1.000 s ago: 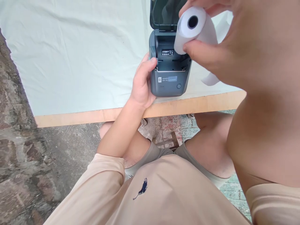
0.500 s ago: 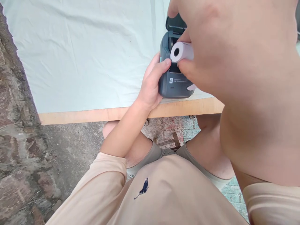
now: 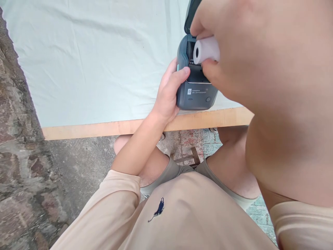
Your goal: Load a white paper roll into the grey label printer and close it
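Observation:
A dark blue-grey label printer [image 3: 196,95] rests near the table's front edge, its lid [image 3: 191,17] swung up at the far side. My left hand [image 3: 170,88] grips the printer's left side, thumb on the rim of the black paper compartment. Between the fingers of my right hand [image 3: 218,45] is a white paper roll [image 3: 205,50] with a dark core hole facing left. The roll is over the compartment; its right end is hidden by my hand. A power button and small printed text show on the printer's front.
A pale cloth [image 3: 99,62] with creases covers the table, whose wooden front edge [image 3: 91,130] runs along my side. A rough stone wall [image 3: 18,180] stands at the left. Below are my knees, a small wooden frame [image 3: 194,156] and paved floor.
My right hand has shifted slightly right with the paper roll, turning it. The lid looks more upright, and the printer's power button is now uncovered where a pale strip was.

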Demonstrator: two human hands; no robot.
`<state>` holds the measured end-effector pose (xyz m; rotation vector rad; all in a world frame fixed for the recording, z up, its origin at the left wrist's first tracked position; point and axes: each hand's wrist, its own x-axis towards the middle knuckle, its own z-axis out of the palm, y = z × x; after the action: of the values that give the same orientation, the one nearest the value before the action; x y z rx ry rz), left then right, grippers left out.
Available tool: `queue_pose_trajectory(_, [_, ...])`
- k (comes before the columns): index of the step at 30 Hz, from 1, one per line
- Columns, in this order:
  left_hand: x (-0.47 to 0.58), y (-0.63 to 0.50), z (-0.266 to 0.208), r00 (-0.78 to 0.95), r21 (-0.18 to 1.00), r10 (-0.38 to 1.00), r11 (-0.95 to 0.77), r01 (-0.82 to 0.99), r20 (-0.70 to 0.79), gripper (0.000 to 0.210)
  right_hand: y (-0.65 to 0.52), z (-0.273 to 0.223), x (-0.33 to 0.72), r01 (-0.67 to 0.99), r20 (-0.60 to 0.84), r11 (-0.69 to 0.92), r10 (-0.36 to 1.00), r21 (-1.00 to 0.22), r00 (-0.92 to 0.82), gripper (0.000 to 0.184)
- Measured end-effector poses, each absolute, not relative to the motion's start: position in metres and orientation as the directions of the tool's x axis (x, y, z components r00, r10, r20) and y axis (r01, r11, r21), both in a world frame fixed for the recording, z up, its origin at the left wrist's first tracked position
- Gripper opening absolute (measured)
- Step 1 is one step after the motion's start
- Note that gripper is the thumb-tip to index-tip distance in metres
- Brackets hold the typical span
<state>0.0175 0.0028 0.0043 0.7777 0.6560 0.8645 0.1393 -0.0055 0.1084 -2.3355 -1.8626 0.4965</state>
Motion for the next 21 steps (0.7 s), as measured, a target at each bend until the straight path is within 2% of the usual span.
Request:
queue_pose_trajectory(2, [0.018, 0.002, 0.005, 0.496, 0.817, 0.846, 0.421, -0.393, -0.196, 0.014, -0.003, 0.115, 0.129, 0.978, -0.169, -0.139, 0.979, -0.155, 0.112, 0.058])
queue_pose_trajectory(4, [0.018, 0.002, 0.005, 0.495, 0.814, 0.845, 0.426, -0.396, -0.202, 0.014, -0.001, 0.115, 0.124, 0.996, -0.153, -0.057, 0.987, -0.073, 0.046, 0.052])
queue_pose_trajectory(8, [0.018, 0.003, 0.003, 0.478, 0.808, 0.856, 0.42, -0.413, -0.2, 0.014, -0.005, 0.106, 0.127, 0.996, -0.16, -0.005, 0.987, -0.084, -0.009, 0.045])
queue_pose_trajectory(11, [0.018, 0.006, 0.002, 0.462, 0.804, 0.862, 0.421, -0.42, -0.21, 0.015, -0.012, 0.103, 0.138, 0.988, -0.2, 0.054, 0.976, -0.144, -0.082, 0.042])
queue_pose_trajectory(16, [0.014, 0.011, 0.001, 0.448, 0.787, 0.85, 0.468, -0.402, -0.277, 0.028, -0.018, 0.104, 0.164, 0.898, -0.039, 0.098, 0.991, -0.429, -0.127, 0.041])
queue_pose_trajectory(21, [0.012, 0.012, 0.005, 0.422, 0.832, 0.86, 0.443, -0.334, -0.288, 0.048, -0.02, 0.106, 0.164, 0.881, -0.138, -0.012, 0.989, -0.474, -0.06, 0.036])
